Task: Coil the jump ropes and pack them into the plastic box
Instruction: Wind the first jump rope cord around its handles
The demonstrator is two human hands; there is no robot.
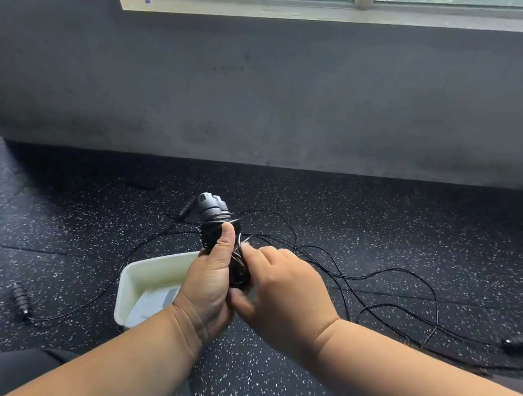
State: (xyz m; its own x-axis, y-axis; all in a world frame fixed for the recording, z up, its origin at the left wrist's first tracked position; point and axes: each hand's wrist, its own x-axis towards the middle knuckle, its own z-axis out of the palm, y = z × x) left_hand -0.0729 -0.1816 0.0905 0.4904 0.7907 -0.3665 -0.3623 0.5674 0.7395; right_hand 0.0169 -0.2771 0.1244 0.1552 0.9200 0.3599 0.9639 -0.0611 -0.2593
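From the head view, the left hand (210,278) grips a pair of black ribbed jump-rope handles (214,209) wound with thin black cord, held up above the white plastic box (139,281) on the speckled black rubber floor (385,223). The right hand (280,289) pinches the cord beside the bundle, while loose black ropes (378,273) and separate handles (20,297) lie around the box, below a grey wall (301,102)
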